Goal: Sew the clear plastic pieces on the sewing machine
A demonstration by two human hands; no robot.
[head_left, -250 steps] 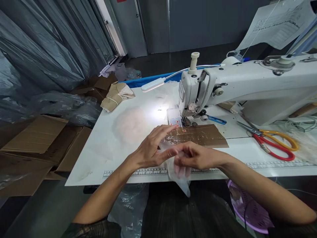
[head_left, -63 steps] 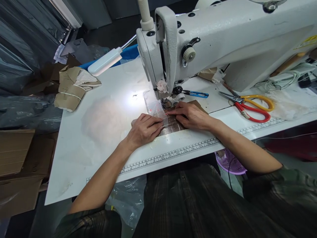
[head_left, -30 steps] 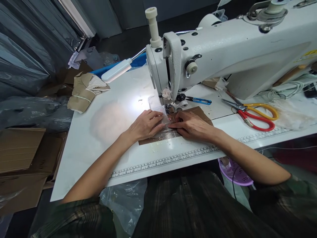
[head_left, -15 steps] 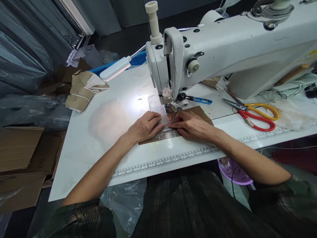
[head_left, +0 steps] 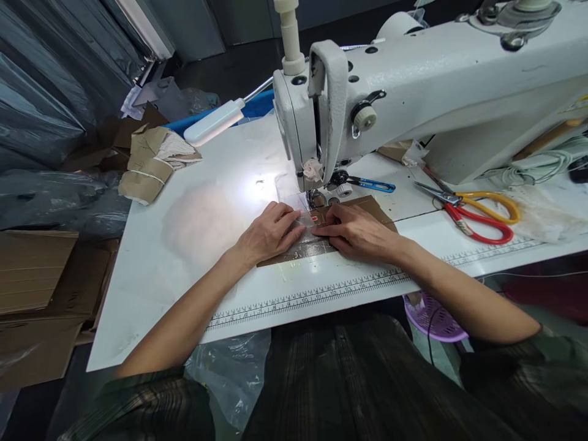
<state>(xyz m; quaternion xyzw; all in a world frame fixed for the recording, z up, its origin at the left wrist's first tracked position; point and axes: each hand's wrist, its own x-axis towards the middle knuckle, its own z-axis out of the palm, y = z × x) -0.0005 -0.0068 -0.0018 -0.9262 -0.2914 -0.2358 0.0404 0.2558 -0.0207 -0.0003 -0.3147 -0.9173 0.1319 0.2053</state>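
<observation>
A clear plastic sheet [head_left: 307,247] with a woven-looking strip lies over a flat brown piece [head_left: 374,211] beneath the needle area of a white sewing machine [head_left: 294,131]. My left hand [head_left: 271,233] rests flat on the left part of the sheet, its fingers stretched toward the presser foot [head_left: 311,199]. On the right, my right hand [head_left: 351,233] presses the sheet and brown piece, one finger pointing left and others bent. A small red mark [head_left: 315,218] shows between the hands. Fingertips of both hands are close together but apart.
Blue thread snips [head_left: 372,185] lie behind my right hand. Scissors [head_left: 480,211] with red and yellow handles sit farther right. A ruler strip [head_left: 303,301] runs along the table's front edge. A lamp [head_left: 214,122] and wrapped bundle [head_left: 154,162] are at left; a purple basket [head_left: 436,318] is below.
The view has shifted slightly, so the machine head appears a little higher and farther right. Both hands stay in nearly the same place on the sheet.
</observation>
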